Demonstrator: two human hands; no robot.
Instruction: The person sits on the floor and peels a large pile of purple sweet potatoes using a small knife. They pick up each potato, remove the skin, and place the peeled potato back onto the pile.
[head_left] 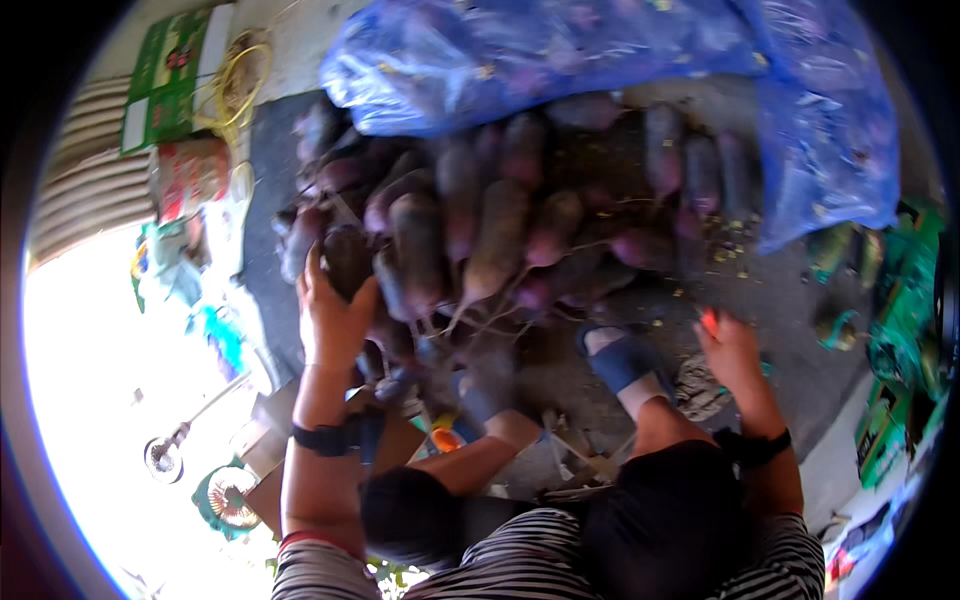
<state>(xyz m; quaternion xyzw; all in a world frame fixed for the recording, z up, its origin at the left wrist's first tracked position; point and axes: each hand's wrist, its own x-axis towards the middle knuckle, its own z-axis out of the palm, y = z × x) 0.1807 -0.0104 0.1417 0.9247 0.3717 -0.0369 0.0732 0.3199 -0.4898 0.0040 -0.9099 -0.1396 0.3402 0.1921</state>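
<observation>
Dark purple radishes with thin roots, one long radish [497, 238] among them, lie heaped on a dark ground sheet ahead of me. My left hand [335, 315] is at the heap's left side, with fingers and thumb around a dark, rounded radish [347, 262]. Off to the right of the heap, my right hand [733, 350] is closed on a small orange-red object [710, 322]. Only a bit of that object sticks out of the fingers, so its kind is hidden. My hands are well apart.
Blue plastic bags [560, 50] with purple contents line the far and right sides of the heap. My sandalled feet [622, 365] stand between my arms. A green box [172, 75] and yellow cord [240, 90] lie far left; green bags [900, 330] sit at right.
</observation>
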